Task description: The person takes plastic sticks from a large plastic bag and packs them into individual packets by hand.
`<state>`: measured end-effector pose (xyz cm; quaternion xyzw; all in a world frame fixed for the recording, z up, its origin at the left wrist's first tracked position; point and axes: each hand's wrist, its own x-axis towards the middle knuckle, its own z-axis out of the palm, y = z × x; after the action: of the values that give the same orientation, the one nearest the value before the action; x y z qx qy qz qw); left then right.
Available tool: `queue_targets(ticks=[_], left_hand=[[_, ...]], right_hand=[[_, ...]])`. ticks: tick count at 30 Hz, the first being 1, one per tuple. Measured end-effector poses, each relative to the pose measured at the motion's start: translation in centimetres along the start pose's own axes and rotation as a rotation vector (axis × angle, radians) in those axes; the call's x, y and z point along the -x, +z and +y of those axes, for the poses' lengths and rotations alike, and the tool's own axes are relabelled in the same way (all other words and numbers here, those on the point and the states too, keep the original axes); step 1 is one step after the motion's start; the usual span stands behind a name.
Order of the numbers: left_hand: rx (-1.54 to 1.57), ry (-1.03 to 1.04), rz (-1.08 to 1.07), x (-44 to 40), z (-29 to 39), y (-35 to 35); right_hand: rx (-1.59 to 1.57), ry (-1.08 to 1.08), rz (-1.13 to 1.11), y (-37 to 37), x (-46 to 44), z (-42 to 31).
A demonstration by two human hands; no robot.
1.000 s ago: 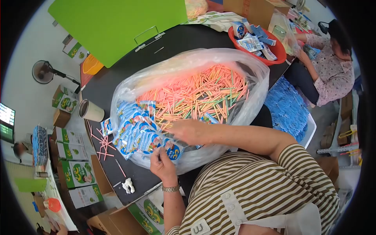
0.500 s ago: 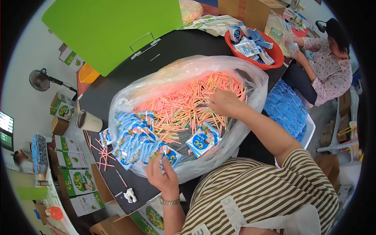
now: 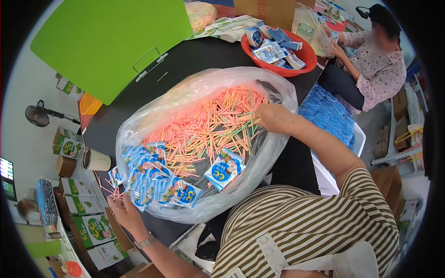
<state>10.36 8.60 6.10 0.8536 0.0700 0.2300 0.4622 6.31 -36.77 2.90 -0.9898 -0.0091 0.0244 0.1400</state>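
A clear plastic bag (image 3: 273, 157) lies opened on the dark table, holding a heap of thin pink, yellow and green sticks (image 3: 204, 125). My right hand (image 3: 276, 118) is over the bag's right side, fingers curled down at the sticks; what they grip is hidden. Overlapping blue-and-white printed packets (image 3: 153, 178) fill the bag's left part. Another printed packet (image 3: 225, 169) lies apart at the front. My left hand (image 3: 126, 214) is outside the bag at the lower left, fingers apart, beside loose pink sticks (image 3: 111, 189) on the table.
A red basket (image 3: 306, 53) of packets stands at the back right, near a co-worker (image 3: 380, 65). A green board (image 3: 111, 41) rises at the back left. A white cup (image 3: 97, 160) stands left of the bag. Blue packets (image 3: 329, 116) fill a white bin (image 3: 359, 139) at right.
My left hand has moved left from the packets to the loose sticks outside the bag. My right hand has shifted toward the bag's right edge. The whole view has shifted slightly.
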Motion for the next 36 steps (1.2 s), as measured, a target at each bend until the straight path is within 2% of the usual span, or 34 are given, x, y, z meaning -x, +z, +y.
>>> queue_targets(ticks=[3, 5, 6, 7, 8, 10, 14, 16, 20, 23, 28, 31, 32, 34, 35, 36], left_hand=[[-0.616, 0.759, 0.272, 0.0, 0.0, 1.0], [-0.291, 0.194, -0.229, 4.6, 2.5, 4.1], [-0.355, 0.517, -0.378, 6.2, 0.8, 6.6], [-0.267, 0.793, -0.452, 8.1, 3.5, 8.9], [-0.322, 0.83, -0.619, 9.4, 5.5, 10.5], [-0.442, 0.718, -0.784, 11.4, 7.1, 12.5], [-0.442, 0.769, -0.834, 11.9, 5.5, 13.1], [-0.444, 0.764, -0.822, 12.0, 5.2, 13.3], [-0.436, 0.78, -0.784, 12.1, 4.9, 13.4], [-0.421, 0.773, -0.747, 12.1, 4.5, 13.1], [-0.378, 0.774, -0.753, 12.2, 4.9, 12.8], [-0.339, 0.804, -0.755, 11.5, 4.9, 12.9], [-0.183, 0.702, -0.697, 11.1, 4.8, 13.4], [0.121, 0.501, -0.587, 10.3, 4.9, 14.7], [0.13, 0.515, -0.593, 9.8, 5.5, 15.5], [0.25, 0.391, -0.69, 9.2, 6.4, 16.5]], right_hand=[[0.289, -0.048, 0.006, -0.1, -0.2, 0.9], [0.268, -0.008, -0.062, 0.7, -0.6, 0.6], [0.254, 0.026, -0.119, 1.0, -1.3, 0.1], [0.243, 0.056, -0.173, 1.0, -2.1, -0.6], [0.243, 0.049, -0.169, 1.1, -2.8, -1.7], [0.14, -0.026, -0.15, 1.6, -4.2, -4.5], [0.095, -0.134, -0.04, 0.6, -7.0, -8.8], [0.1, -0.336, 0.009, 0.7, -9.0, -11.4], [0.063, -0.475, 0.171, 4.4, -12.5, -15.0], [0.238, -0.273, -0.097, 5.6, -12.8, -15.6], [0.136, -0.242, -0.037, 5.3, -10.0, -13.0], [0.147, -0.195, -0.074, 2.2, -8.7, -10.7], [0.154, -0.191, -0.076, 1.4, -8.4, -9.9], [-0.155, -0.127, -0.071, -0.2, -7.7, -8.2], [-0.309, -0.095, -0.056, -1.0, -7.3, -7.6], [-0.303, -0.086, -0.041, -1.6, -6.7, -7.2]])
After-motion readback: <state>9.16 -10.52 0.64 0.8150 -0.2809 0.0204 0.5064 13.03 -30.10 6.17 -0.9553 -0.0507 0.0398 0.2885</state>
